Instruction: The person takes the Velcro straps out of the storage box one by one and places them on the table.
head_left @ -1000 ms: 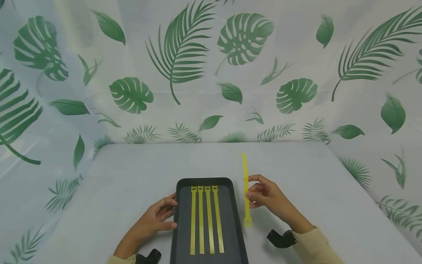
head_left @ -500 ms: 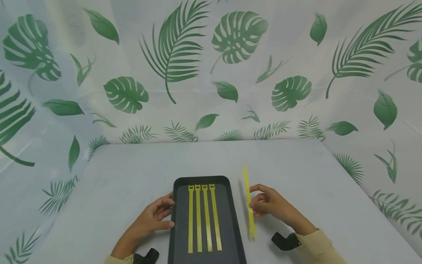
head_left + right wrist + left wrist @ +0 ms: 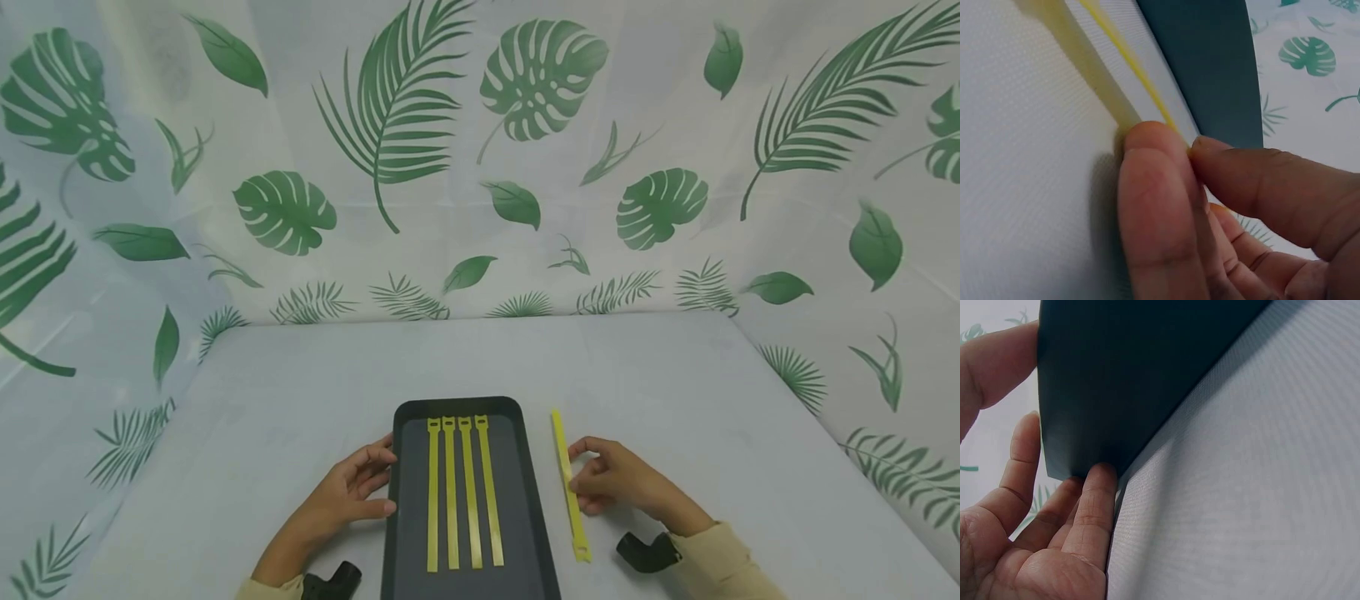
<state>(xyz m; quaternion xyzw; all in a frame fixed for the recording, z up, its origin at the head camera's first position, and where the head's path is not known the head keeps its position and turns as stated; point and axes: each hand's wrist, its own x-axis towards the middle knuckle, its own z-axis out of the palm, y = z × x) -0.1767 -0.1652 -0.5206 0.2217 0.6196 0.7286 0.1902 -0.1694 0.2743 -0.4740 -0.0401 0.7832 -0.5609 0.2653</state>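
In an apparent placing step, a yellow strap [image 3: 560, 446] is pinched by the right hand [image 3: 622, 479] beside the tray [image 3: 519, 492], which is touched by the open-fingered left hand [image 3: 348, 493]; steady alignment seems required next.

This looks like a small screened-off work booth: a broad white tabletop [image 3: 300, 375] closed in at the back and on both sides by pale sheeting [image 3: 570, 192] printed with green split leaves, palm fronds and little sprigs. The sheeting shows soft creases and a faint sheen, more like a hung curtain or plastic cloth than a solid wall, and along the back it comes right down to the table's edge. Whether the booth stands in a home, a workshop or a lab cannot be told from these views.
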